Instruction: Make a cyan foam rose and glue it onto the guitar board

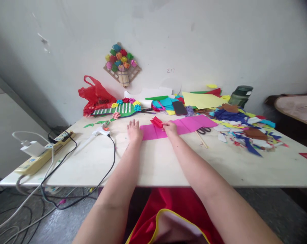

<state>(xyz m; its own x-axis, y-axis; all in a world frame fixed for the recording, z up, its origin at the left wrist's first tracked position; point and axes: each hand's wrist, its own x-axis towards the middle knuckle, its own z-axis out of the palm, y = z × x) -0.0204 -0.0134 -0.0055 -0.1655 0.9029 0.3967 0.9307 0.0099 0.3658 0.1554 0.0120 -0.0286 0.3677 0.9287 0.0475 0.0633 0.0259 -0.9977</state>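
Note:
A long creased strip of magenta paper [189, 124] lies across the table in front of me. At its left end rests my left hand [134, 130], palm down with the fingers spread. My right hand [170, 128] pinches a small folded piece of red paper [156, 122] above the strip. Dark scissor handles [203, 130] poke out from under the strip's right part, beside a thin wooden stick [201, 139]. To the left of my left hand sits a white glue gun [101, 130] with a black cord.
A yellow power strip [45, 154] with trailing cables runs along the left edge. Paper scraps [250, 132] heap up on the right, near a dark green bottle [241, 96]. Along the wall are a phone [179, 108], a red plastic bag [98, 95] and a flower-decorated green craft [117, 110].

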